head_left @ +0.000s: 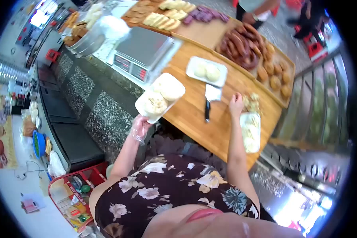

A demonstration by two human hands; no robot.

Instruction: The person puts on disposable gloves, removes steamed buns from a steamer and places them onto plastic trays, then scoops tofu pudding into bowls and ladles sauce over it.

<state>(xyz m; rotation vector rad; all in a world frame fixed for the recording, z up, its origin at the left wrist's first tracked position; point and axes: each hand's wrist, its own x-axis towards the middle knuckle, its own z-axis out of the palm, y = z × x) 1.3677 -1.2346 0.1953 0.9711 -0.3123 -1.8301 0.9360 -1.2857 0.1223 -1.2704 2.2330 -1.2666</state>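
My left hand (141,126), in a clear plastic glove, grips the near edge of an open white takeout box (142,104). Pale, shredded-looking food (156,105) lies in its near half; the far half looks pale and rounded inside. Over the wooden board (186,115), my right hand (237,104) has its fingers drawn together; whatever they may hold is too small to make out. Just beside it is a small heap of pale yellowish pieces (251,101). A white tray with pale food (248,139) sits nearer my forearm. Between my hands lies a cleaver (212,94) with a black handle.
Another white tray (191,68) holds two pale round pieces. A scale (143,44) stands on the counter to the left, near a metal bowl (83,48). Sausages (242,44) and brown rounded pieces (275,82) fill a wooden tray at the back. Across the counter stands a person (258,10).
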